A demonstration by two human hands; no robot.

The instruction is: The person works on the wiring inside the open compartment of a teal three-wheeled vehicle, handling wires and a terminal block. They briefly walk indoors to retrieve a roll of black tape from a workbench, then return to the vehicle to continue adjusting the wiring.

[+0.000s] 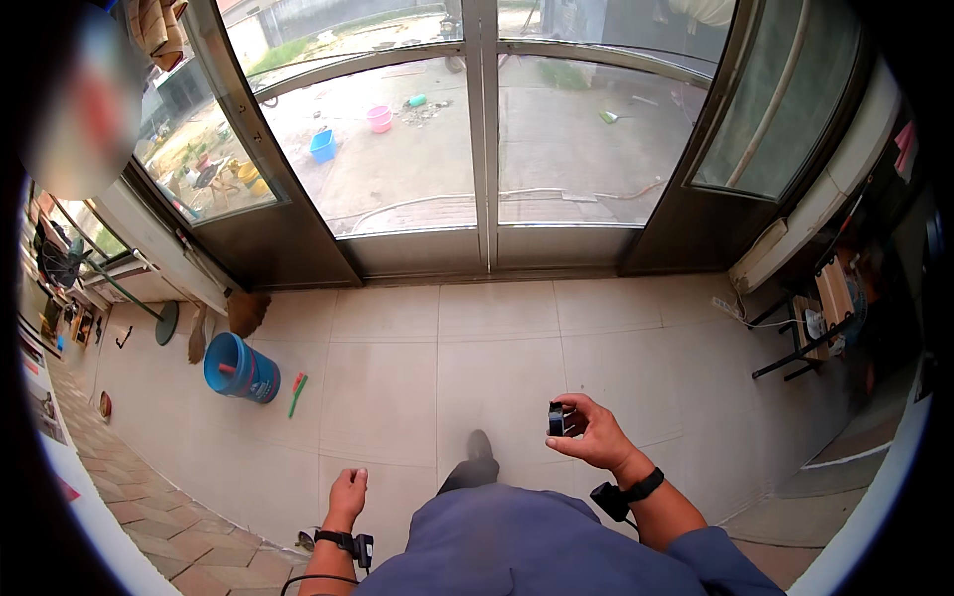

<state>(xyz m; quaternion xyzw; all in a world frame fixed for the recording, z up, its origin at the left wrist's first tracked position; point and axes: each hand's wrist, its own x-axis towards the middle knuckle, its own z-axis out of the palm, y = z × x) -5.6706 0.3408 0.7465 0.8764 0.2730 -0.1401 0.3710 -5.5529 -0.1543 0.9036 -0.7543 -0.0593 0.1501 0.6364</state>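
My right hand (590, 433) is raised in front of me, thumb and fingers closed around the edges of a small black, box-shaped device (556, 419). Down at my side, my left hand (347, 494) hangs with its fingers curled in, and no object shows in it. Each wrist wears a black strap with a small black unit. A blue bucket (241, 368) with a red item inside stands on the tiles to the left. Beside it lies a green-handled brush (297, 394) with a red part.
Closed glass doors (487, 238) span the front, with a blue basin (323, 146) and pink bucket (380, 118) outside. Brooms (197, 338) lean at the left near a standing fan (167, 323). A small dark-legged table (810, 333) stands at the right, a cable near it.
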